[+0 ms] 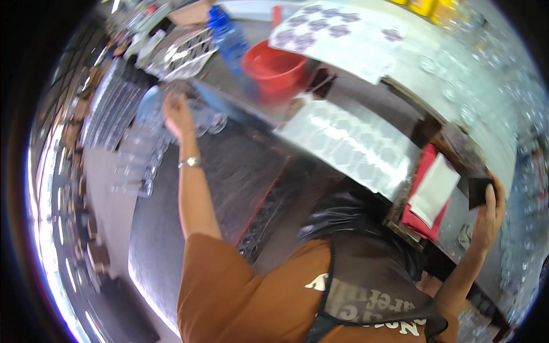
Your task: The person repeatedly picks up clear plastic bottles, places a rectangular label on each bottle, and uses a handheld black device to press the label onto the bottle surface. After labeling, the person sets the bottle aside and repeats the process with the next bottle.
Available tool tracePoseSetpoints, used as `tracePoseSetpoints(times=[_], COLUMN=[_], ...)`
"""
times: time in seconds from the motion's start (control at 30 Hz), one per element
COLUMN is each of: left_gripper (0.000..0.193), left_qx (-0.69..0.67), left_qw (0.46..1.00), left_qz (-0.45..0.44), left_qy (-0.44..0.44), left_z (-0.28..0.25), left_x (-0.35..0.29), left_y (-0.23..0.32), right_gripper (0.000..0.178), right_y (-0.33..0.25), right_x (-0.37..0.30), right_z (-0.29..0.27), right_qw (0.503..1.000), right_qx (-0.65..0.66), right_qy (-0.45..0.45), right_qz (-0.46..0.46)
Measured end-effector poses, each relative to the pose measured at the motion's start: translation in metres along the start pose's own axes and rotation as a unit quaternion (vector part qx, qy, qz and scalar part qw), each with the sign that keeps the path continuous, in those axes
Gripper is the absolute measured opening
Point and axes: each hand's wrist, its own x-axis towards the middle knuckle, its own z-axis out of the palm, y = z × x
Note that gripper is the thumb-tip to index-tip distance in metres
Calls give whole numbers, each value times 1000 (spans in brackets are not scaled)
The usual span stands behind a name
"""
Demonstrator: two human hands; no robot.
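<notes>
Holding a dark block, the right hand flanks red cloth.

Orange-brown was shown by the shirt, cream lettering was seen through the sheer dark apron, and the dark grey tabletop was crossed by a thin red line, while the glasses were seen as clear. The bottle was tinted bright blue, the bucket was coloured red, the white paper was patterned with greyish-purple clusters, and the shiny pale sheet was covered with light grey hexagons. A pinkish-red cloth and an off-white cloth were seen, the bracelet was coloured silver, and the square piece was shaded blackish brown.
</notes>
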Motion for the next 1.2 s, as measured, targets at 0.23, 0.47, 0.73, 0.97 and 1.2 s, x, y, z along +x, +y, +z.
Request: tracePoseSetpoints(times=[0.23, 0.47, 0.73, 0.97, 1.2], left_gripper=[61, 46, 52, 68, 76], left_qx=[25, -222, -476, -542, -581], left_qw=[992, 956, 810, 706, 340], left_qz=[111, 187, 243, 223, -56], left_qy=[60, 35, -241, -397, -737], left_z=[-4, -22, -22, -18, -31], left_x=[7, -50, -191, -239, -276], left_y=[-2, 221, 401, 456, 480], right_gripper=[32, 42, 43, 29, 41], right_y=[-46, -139, -103, -172, -72], right_x=[97, 212, 214, 113, 104], right_z=[-48, -14, 13, -9, -8], right_qw=[981, 791, 831, 917, 980], right_qx=[180, -337, -467, -279, -48], right_qy=[38, 192, -34, -31, -102], right_qz=[-57, -473, -302, -284, -165])
